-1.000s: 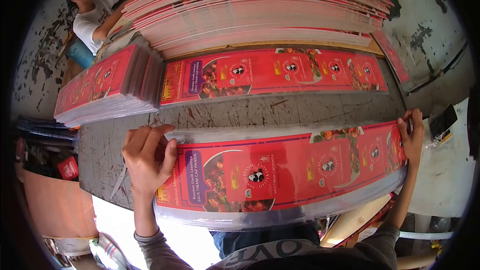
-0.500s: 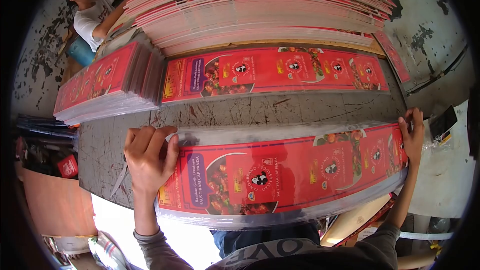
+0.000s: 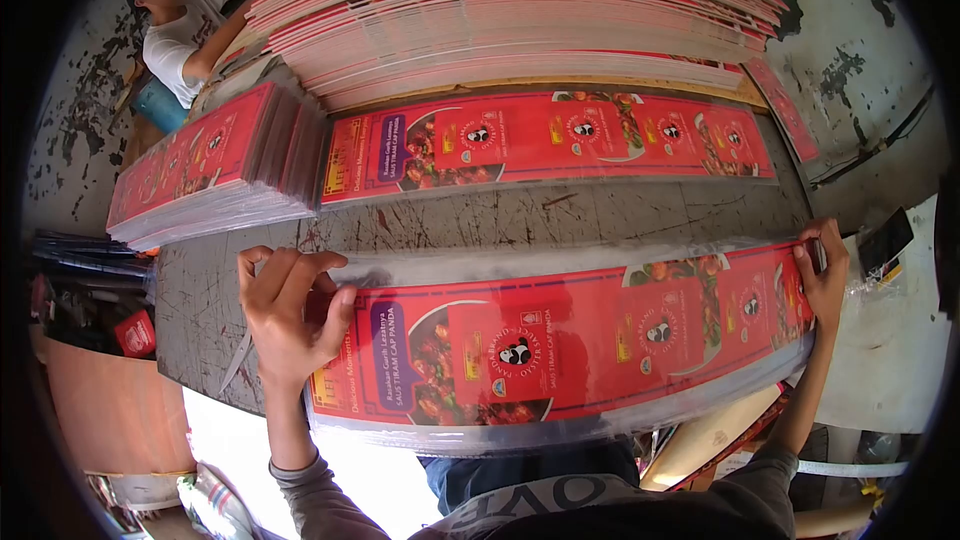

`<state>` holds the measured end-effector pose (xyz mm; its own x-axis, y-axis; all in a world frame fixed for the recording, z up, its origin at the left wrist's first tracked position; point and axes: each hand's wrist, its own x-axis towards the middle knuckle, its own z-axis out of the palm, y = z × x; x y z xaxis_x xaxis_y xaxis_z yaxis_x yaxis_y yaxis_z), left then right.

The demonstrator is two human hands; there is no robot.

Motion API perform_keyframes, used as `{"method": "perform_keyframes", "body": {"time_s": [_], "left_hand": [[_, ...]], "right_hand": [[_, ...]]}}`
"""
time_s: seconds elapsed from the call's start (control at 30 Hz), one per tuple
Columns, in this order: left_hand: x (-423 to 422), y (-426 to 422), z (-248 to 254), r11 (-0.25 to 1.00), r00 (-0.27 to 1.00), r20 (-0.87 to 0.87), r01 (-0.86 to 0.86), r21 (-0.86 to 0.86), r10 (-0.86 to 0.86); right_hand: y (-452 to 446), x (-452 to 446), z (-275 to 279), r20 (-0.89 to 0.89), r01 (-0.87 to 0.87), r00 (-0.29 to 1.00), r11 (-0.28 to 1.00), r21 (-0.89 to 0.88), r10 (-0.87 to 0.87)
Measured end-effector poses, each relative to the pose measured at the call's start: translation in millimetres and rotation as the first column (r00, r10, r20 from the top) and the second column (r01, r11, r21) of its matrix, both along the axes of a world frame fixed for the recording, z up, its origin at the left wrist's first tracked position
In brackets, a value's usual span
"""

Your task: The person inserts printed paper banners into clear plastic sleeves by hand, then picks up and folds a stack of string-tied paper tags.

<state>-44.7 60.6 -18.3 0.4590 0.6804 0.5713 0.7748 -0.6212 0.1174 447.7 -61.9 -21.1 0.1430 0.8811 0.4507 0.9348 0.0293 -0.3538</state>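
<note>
A long red printed banner (image 3: 590, 340) in a clear plastic sleeve lies across the near edge of the table. Its print shows a panda logo and food pictures. At the sleeve's upper left corner, my left hand (image 3: 285, 315) grips the end with bent fingers, the thumb over the printed face. My right hand (image 3: 825, 275) pinches the far right end, thumb and fingers around the edge. Clear film extends past the print along the top and bottom. Beside my left wrist a pointed metal blade (image 3: 236, 362), perhaps of scissors, shows partly; its handle is hidden.
Behind lies another sleeved red banner (image 3: 520, 145) on the scratched grey tabletop (image 3: 450, 215). A stack of sleeved banners (image 3: 200, 165) stands left, and tall stacks of red-edged boards (image 3: 520, 30) fill the back. Another person (image 3: 185, 40) sits at upper left. A dark phone-like object (image 3: 887, 238) lies right.
My left hand has shifted slightly left, its thumb further from the fingers. The near banner has slid a little left with it. My right hand stays at the right end.
</note>
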Motion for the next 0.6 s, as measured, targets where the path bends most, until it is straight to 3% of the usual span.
{"method": "perform_keyframes", "body": {"time_s": [0.07,0.17,0.4,0.6], "left_hand": [[-1.3,1.8,3.5,0.98,0.984,0.001,0.18,-0.079,-0.181],[2.4,3.1,-0.8,0.959,0.963,-0.003,0.267,-0.098,-0.269],[1.0,2.3,2.5,0.925,0.932,-0.048,0.349,-0.148,-0.359],[3.2,1.5,0.0,0.941,0.946,-0.059,0.309,-0.135,-0.319]], "right_hand": [[-1.5,0.2,-0.3,0.013,-0.03,0.999,0.999,0.012,0.03],[-1.9,0.9,-0.3,0.052,-0.042,0.998,0.999,0.033,0.04],[-0.6,-2.2,-0.6,0.084,-0.001,0.996,0.999,0.046,-0.002],[0.7,-0.6,-1.9,0.067,0.006,0.998,1.0,0.012,-0.006]]}}
